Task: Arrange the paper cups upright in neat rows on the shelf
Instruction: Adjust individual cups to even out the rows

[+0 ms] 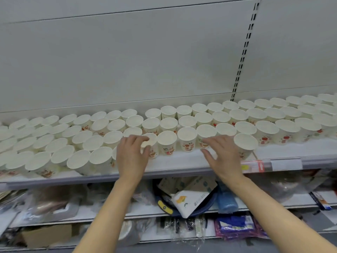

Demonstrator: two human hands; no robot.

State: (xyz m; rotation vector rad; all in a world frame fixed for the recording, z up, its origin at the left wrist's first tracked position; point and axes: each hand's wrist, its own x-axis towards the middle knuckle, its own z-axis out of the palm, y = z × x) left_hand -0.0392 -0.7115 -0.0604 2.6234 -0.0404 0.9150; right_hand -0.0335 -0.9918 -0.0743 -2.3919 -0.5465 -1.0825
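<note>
The shelf (pixel 182 167) is the landmark here: almost all of its top is covered with white paper cups (pixel 204 117), all standing upright with the mouth up, in rows that run along the back panel (pixel 127 61) of the shelf. To the right part of the shelf the rows look straight; to the left they are packed more loosely and a little crooked. At the front middle of the shelf there is a bare strip, and both hands work there. The left hand (pixel 132 154) holds one cup (pixel 150 145) in the front row, with the fingers curled over its rim and the thumb against its printed wall, so the fingers are clamped on this cup; I judge that it is being pushed into line with the neighbours to its right. The right hand (pixel 221 152) hovers just before the next cups, its fingers spread apart and holding nothing; if they touch a cup I cannot tell. One single cup (pixel 245 143) stands nearer to the shelf's front edge than its row, just right of this hand, and probably needs to go back. Under the shelf, lower boards carry packed goods (pixel 191 196) in bags and a price tag strip (pixel 269 166).
</note>
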